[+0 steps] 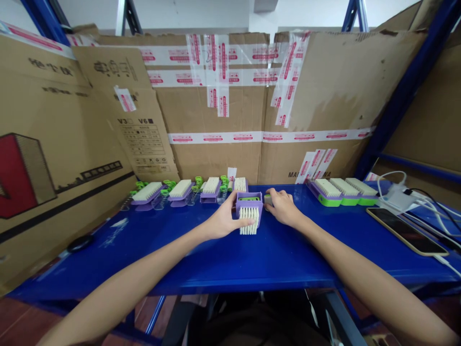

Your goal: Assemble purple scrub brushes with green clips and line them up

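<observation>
My left hand (226, 219) is wrapped round a purple brush case (248, 198) with cream bristles (249, 221) facing me and green parts inside its open top. Just right of the case, my right hand (283, 206) pinches a small pale green piece (267, 199), mostly covered by the fingers. A narrow gap separates that piece from the case. Behind my left hand stands another cream brush (240, 184). To the left, purple-based brushes (180, 190) lie in a row with green and clear small parts (199, 182) between them.
Green and purple brushes (348, 190) sit at the back right of the blue table (230, 269). Right of them are a phone (406, 230), a white charger (396, 197) and cables. Cardboard walls enclose the back and left. A black ring (79, 243) lies far left.
</observation>
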Demonstrator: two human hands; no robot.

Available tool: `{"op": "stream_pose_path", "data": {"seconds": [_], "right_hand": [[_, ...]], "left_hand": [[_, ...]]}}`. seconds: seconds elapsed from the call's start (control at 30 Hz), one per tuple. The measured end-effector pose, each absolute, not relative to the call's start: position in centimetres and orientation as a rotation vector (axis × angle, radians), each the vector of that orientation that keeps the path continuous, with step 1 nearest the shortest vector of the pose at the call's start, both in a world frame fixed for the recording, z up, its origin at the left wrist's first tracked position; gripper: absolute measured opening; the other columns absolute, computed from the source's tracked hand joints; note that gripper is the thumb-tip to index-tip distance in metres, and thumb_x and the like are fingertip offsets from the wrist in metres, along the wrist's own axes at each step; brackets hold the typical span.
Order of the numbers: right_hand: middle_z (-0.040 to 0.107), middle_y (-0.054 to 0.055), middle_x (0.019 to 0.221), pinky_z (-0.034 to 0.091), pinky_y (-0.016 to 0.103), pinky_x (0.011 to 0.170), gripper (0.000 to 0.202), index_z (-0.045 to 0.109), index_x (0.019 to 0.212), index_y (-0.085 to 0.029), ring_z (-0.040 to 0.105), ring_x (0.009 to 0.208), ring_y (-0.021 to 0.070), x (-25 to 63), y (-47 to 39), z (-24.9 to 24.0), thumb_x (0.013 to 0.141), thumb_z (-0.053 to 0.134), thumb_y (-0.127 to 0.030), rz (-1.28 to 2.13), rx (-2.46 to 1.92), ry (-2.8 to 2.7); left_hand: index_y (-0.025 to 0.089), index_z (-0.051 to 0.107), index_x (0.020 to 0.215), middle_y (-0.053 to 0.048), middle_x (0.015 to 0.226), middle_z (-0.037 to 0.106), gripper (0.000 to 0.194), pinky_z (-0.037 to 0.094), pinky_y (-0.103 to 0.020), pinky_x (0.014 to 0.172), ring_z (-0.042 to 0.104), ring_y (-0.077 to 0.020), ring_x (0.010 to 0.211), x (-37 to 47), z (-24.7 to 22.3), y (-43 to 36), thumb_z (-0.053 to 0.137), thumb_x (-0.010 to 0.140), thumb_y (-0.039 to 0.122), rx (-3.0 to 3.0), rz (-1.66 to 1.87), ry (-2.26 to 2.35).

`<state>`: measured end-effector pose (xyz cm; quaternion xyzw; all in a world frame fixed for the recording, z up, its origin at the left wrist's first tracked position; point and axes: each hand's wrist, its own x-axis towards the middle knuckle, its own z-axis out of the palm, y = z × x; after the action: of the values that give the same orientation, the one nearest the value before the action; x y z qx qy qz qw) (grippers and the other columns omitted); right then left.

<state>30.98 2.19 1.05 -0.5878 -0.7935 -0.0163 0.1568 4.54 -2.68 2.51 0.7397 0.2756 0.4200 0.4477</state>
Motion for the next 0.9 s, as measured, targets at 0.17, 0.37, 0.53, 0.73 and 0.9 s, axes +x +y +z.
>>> {"op": "stream_pose_path", "data": {"seconds": [0.17,0.37,0.53,0.73,0.9], "right_hand": [[0.076,0.024,0.141,0.041,0.048,0.107,0.046,0.054,0.152,-0.015,0.062,0.135,0.0422,30.96,2.19,0.98,0.111,0.061,-0.034,-0.052,-1.684,-2.285],[0.076,0.024,0.142,0.041,0.049,0.107,0.046,0.053,0.152,-0.015,0.063,0.135,0.0425,31.0,2.3,0.9,0.111,0.061,-0.035,-0.06,-1.684,-2.288],[0.077,0.023,0.141,0.041,0.05,0.107,0.043,0.054,0.15,-0.017,0.063,0.133,0.0424,31.02,2.19,0.95,0.112,0.061,-0.035,-0.061,-1.68,-2.301],[0.077,0.023,0.142,0.04,0.05,0.107,0.043,0.054,0.151,-0.017,0.063,0.133,0.0428,31.0,2.03,1.04,0.113,0.06,-0.036,-0.075,-1.686,-2.322],[0.077,0.022,0.141,0.04,0.051,0.107,0.043,0.054,0.151,-0.018,0.063,0.133,0.0427,30.97,2.05,1.04,0.113,0.061,-0.035,-0.082,-1.688,-2.338]], "left_hand": [[0.022,0.055,0.137,-0.015,0.141,0.071,0.084,0.06,-0.059,0.115,0.076,-0.0348,0.125,4.44,2.39,-2.15,0.107,0.073,0.04,1.838,1.034,0.659],[0.02,0.053,0.14,-0.015,0.136,0.073,0.088,0.06,-0.059,0.114,0.075,-0.0353,0.124,4.4,2.31,-2.2,0.107,0.073,0.042,1.836,1.013,0.691],[0.02,0.052,0.143,-0.017,0.142,0.071,0.088,0.059,-0.06,0.115,0.074,-0.0376,0.129,4.33,2.37,-2.4,0.105,0.076,0.041,1.844,0.993,0.702],[0.021,0.053,0.148,-0.018,0.145,0.071,0.081,0.057,-0.062,0.121,0.073,-0.0385,0.134,4.15,2.31,-2.17,0.099,0.085,0.046,1.896,1.005,0.65],[0.021,0.051,0.152,-0.019,0.149,0.069,0.08,0.057,-0.06,0.121,0.073,-0.0376,0.134,4.06,1.95,-1.94,0.094,0.091,0.049,1.933,1.024,0.667]]}}
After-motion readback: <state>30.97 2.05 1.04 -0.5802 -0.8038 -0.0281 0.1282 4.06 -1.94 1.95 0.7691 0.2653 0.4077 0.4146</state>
